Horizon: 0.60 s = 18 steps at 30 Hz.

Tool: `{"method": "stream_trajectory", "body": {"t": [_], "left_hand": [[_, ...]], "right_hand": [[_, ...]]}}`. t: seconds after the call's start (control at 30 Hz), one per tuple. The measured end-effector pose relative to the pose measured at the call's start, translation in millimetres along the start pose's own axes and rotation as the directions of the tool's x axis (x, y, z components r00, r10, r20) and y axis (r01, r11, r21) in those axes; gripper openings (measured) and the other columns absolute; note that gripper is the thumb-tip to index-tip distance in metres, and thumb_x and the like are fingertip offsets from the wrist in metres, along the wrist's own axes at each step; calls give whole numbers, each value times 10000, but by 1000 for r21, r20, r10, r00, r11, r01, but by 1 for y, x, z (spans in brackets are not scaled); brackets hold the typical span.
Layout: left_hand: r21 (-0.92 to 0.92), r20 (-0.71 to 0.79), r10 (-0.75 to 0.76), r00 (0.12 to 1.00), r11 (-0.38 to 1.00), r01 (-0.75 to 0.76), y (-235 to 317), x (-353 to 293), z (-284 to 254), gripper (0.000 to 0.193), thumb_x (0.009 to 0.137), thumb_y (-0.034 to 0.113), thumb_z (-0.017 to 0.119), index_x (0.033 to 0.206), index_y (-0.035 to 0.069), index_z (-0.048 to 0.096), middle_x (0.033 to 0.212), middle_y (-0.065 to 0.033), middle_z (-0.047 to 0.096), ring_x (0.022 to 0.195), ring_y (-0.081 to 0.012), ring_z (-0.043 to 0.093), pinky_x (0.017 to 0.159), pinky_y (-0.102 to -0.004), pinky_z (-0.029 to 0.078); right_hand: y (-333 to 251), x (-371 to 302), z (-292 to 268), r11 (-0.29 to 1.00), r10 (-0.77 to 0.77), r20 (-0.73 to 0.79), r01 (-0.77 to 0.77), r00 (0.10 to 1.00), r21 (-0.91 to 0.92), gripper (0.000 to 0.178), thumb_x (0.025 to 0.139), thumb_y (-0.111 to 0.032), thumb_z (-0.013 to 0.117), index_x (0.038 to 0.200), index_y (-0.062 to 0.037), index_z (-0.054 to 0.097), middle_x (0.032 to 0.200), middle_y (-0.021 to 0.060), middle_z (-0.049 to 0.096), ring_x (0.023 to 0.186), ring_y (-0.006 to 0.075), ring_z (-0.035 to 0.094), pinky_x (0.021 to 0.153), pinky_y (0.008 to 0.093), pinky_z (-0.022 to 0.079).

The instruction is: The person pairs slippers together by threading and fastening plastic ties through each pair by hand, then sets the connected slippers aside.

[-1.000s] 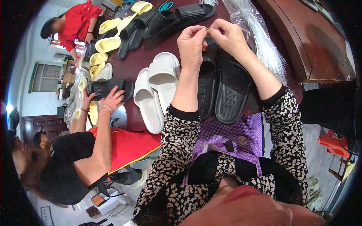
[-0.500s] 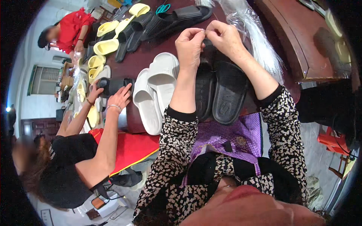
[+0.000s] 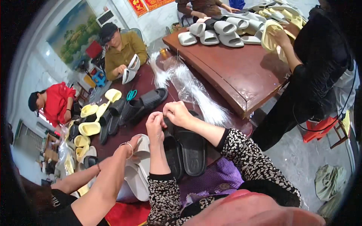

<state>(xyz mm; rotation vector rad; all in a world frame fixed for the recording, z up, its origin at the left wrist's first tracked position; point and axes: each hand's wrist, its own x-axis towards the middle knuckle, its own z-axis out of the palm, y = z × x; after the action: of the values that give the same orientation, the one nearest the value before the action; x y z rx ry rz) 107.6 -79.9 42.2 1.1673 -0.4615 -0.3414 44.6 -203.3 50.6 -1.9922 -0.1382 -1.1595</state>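
My left hand point(image 3: 155, 123) and my right hand point(image 3: 178, 114) meet fingertip to fingertip above the dark red table, both closed in a pinch. Whatever sits between the fingertips is too small to make out. Just under and beyond my wrists lies a pair of black slide slippers point(image 3: 193, 153), soles down, partly hidden by my hands and forearms. To the left of my left forearm is a pair of light grey slippers point(image 3: 136, 182); a co-worker's hand point(image 3: 132, 142) with a bracelet reaches onto them.
More black slippers point(image 3: 154, 98), teal-handled scissors point(image 3: 131, 95) and yellow slippers point(image 3: 89, 129) lie to the left. A bundle of white plastic strands point(image 3: 211, 107) is beyond my right hand. A second table point(image 3: 226, 71) bears piled slippers. People work around both tables.
The view has swung up and to the right, bringing the second table and more people in. My hands stay pinched together. The co-worker's hand has moved from a black slipper to the grey pair.
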Motion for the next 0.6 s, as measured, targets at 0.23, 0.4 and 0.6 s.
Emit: {"method": "stream_trajectory", "body": {"t": [0.23, 0.4, 0.6], "left_hand": [[41, 39, -29, 999, 999, 28, 0, 8, -4, 15, 816, 57, 600, 821, 44, 606, 585, 24, 508, 455, -54, 438, 418, -202, 375], [33, 60, -54, 997, 998, 52, -4, 11, -8, 18, 812, 52, 600, 827, 44, 607, 590, 27, 511, 460, -55, 445, 425, -202, 383], [26, 24, -57, 998, 998, 56, -2, 7, -3, 50, 823, 65, 595, 866, 40, 604, 643, 18, 540, 493, -55, 468, 445, -197, 399]], "right_hand": [[8, 3, 0, 997, 42, 113, -35, 993, -67, 29, 712, -61, 577, 708, -88, 588, 690, 74, 613, 742, 273, 595, 707, 394, 399], [3, 3, 0, 987, -51, 72, 62, 996, -152, 37, 704, -38, 603, 692, -55, 572, 686, 89, 618, 702, 284, 606, 636, 399, 439], [5, 0, -1, 992, 29, 70, -21, 997, -121, 20, 716, -39, 603, 734, -45, 597, 723, 93, 627, 725, 289, 607, 630, 389, 452]]}}
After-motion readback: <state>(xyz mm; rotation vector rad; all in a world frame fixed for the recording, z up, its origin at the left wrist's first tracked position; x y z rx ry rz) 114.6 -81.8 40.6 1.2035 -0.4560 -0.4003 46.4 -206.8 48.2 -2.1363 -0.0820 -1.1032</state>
